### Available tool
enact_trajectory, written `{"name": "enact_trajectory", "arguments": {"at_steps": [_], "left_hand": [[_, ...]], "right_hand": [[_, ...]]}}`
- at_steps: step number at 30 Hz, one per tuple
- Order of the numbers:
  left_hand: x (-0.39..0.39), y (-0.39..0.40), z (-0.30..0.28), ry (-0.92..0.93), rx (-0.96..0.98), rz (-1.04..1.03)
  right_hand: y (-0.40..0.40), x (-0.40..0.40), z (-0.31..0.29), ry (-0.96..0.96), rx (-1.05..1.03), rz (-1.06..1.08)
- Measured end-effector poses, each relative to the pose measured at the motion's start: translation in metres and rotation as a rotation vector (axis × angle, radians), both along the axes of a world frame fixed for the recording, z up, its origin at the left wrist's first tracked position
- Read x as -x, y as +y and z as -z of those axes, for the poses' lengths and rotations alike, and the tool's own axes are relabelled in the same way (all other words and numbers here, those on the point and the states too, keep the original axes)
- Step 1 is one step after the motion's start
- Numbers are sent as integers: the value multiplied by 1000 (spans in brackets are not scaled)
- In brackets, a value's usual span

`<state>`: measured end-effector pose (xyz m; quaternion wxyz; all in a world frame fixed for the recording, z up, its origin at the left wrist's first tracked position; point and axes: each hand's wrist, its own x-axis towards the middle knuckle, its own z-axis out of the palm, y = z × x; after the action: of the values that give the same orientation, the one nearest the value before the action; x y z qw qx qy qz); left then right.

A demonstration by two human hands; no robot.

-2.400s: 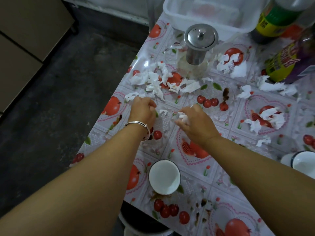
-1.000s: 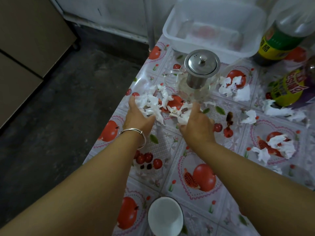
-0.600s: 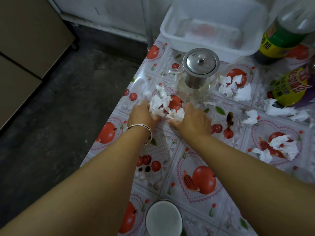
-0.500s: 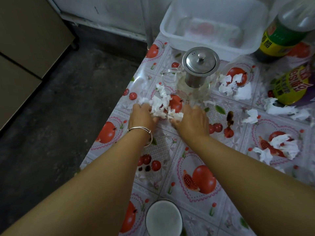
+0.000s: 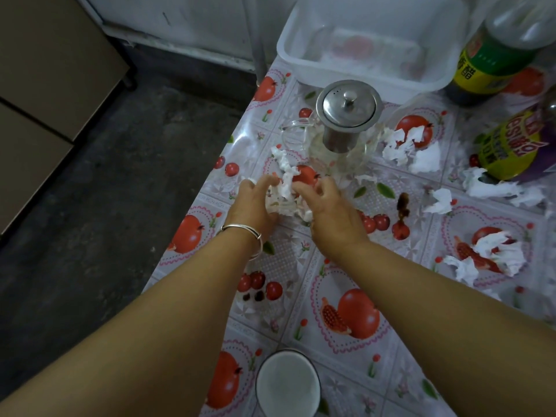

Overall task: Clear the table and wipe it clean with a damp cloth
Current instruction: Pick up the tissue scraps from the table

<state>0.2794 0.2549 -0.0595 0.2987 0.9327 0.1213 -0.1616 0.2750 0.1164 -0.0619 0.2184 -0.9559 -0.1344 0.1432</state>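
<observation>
Both hands (image 5: 296, 203) curl around a crumpled white tissue wad (image 5: 282, 194) between them.

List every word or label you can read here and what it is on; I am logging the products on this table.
"香醋": yellow band of the green-labelled bottle at the far right.
Red lettering on the yellow label of the tilted bottle: upside down and blurred, not readable.
Teapot, tub, cup and tablecloth: no text.
</observation>
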Motion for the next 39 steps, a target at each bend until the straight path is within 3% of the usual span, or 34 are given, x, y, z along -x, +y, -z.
{"name": "enact_trajectory", "arguments": {"at_steps": [4,9,13,21,30,39], "left_hand": [[4,-1,1,-56,-36,-5],[-2,-2,1,-79,-127,87],[-14,-7,-1,-81,-60,133],[-34,-13,-2,57,-27,190],[-22,-12,1,-15,-103,172],[-5,-10,2,-37,-1,-17]], "right_hand": [[2,4,5,-37,25,-88],[0,3,8,-35,14,-27],[-1,1,8,-22,-1,-8],[-2,-2,6,27,-24,36],[-4,-9,5,31,-7,-112],[2,-20,-1,44,61,-288]]}}
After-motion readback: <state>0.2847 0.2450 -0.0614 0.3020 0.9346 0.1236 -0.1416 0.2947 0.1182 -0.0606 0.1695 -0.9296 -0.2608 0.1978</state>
